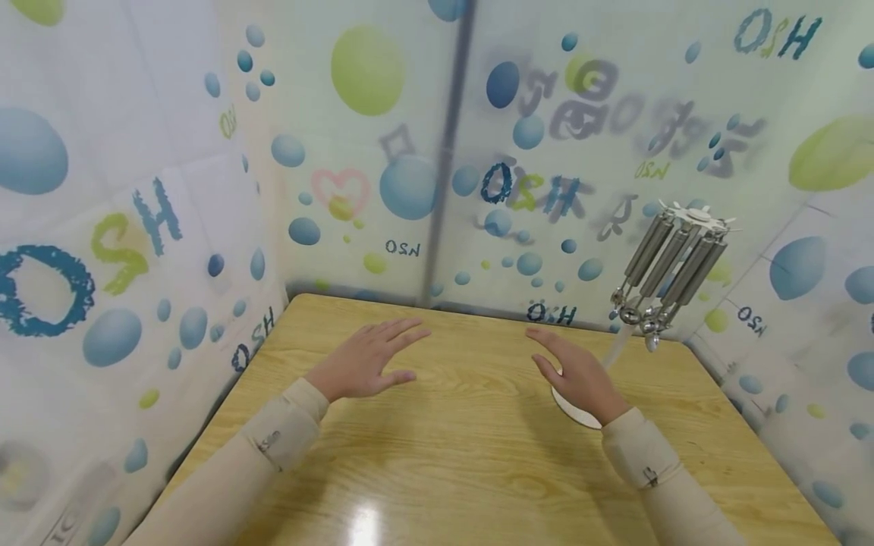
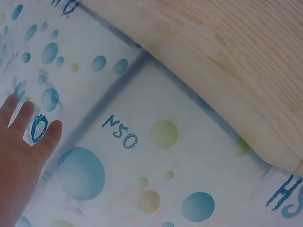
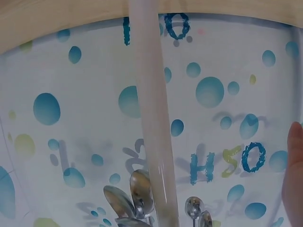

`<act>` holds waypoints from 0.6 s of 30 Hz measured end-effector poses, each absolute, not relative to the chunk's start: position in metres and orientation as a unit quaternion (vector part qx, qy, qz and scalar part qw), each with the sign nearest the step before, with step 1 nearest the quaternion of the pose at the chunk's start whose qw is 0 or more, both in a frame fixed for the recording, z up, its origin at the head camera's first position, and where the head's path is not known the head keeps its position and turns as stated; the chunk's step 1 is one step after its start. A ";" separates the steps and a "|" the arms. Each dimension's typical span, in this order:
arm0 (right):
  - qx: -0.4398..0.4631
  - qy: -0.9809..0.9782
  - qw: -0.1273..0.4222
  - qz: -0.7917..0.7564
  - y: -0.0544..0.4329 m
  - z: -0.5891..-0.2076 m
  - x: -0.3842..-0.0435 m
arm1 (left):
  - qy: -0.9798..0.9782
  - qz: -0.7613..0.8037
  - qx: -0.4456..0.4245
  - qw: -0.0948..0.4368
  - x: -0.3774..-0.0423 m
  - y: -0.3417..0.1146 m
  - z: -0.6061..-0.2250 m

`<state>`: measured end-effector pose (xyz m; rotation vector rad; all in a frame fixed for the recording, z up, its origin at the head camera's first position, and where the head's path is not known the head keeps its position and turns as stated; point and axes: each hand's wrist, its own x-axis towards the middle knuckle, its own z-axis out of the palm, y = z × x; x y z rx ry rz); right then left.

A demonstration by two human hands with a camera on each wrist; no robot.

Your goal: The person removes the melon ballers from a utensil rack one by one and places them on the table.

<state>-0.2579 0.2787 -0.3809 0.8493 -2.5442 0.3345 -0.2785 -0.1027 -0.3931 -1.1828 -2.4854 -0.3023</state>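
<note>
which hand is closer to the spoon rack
The right. The right hand is beside the spoon rack, partly hiding its base in the head view; the left hand is farther away, over the table's left side.

Head cam high, fwd/down; L/R wrist cams nearer, facing shared backdrop [image 1: 423, 129].

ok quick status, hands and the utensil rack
Left hand and right hand empty. Utensil rack standing on table, utensils hanging. Right hand partly covers rack base in head view.

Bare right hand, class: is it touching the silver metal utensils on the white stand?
Apart. The right wrist view shows bubble-patterned backdrop between the right hand and the silver metal utensils.
</note>
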 end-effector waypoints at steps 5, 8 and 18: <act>0.301 -0.914 0.242 0.124 0.280 -0.370 -0.255 | -0.874 -0.119 -0.428 0.197 -0.279 -0.101 -0.386; 0.296 -0.913 0.252 0.123 0.282 -0.365 -0.253 | -0.872 -0.121 -0.430 0.199 -0.280 -0.099 -0.384; 0.306 -0.904 0.269 0.133 0.283 -0.350 -0.248 | -0.861 -0.129 -0.444 0.213 -0.283 -0.090 -0.376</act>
